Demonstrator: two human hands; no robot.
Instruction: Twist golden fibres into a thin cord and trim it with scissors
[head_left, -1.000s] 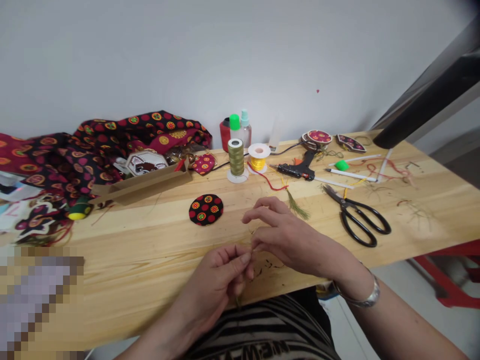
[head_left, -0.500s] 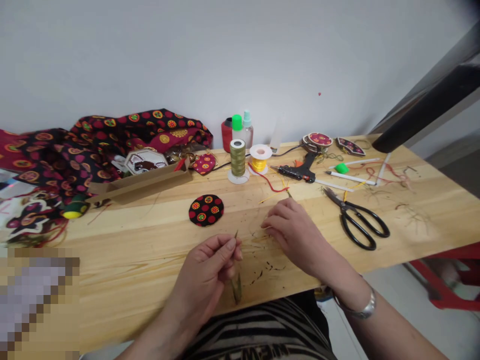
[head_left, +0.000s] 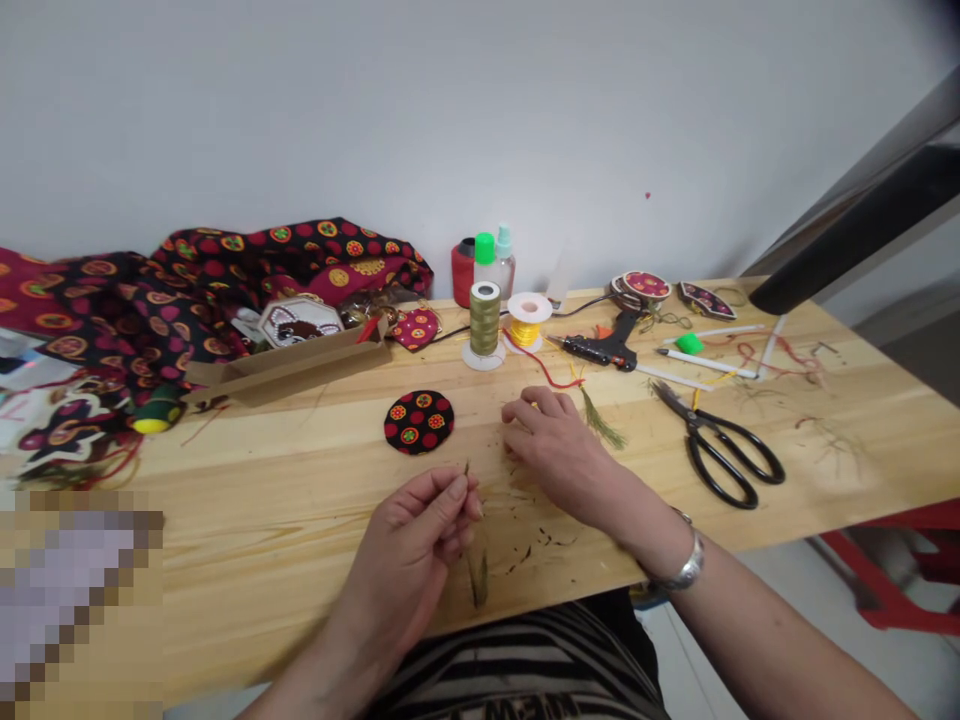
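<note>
A small tassel of olive-green thread [head_left: 478, 580] is pinched between the thumb and fingers of my left hand [head_left: 424, 530]; its short top pokes up above the thumb and its strands hang below. My right hand [head_left: 561, 445] is low over the wooden table, palm down, fingers curled. Its fingertips reach the tabletop, and what they grip, if anything, is hidden. Just right of it lies a second green tassel [head_left: 600, 420] with a yellow tie. Beyond my left hand rests a round fabric-covered piece [head_left: 419, 422], black with red and orange patterns. Black-handled scissors [head_left: 716, 445] lie open to the right.
Behind stand a green thread cone [head_left: 485, 322], a yellow thread spool [head_left: 529, 320] with red cord, and small bottles [head_left: 495, 265]. A glue gun [head_left: 604, 348] and a white pencil [head_left: 709, 362] lie to the right. Patterned cloth [head_left: 285, 245] and a cardboard tray [head_left: 292, 370] fill the left.
My right hand has moved left and slightly up across the table, uncovering the second tassel. My left hand keeps its pinch on its tassel. The view has shifted slightly.
</note>
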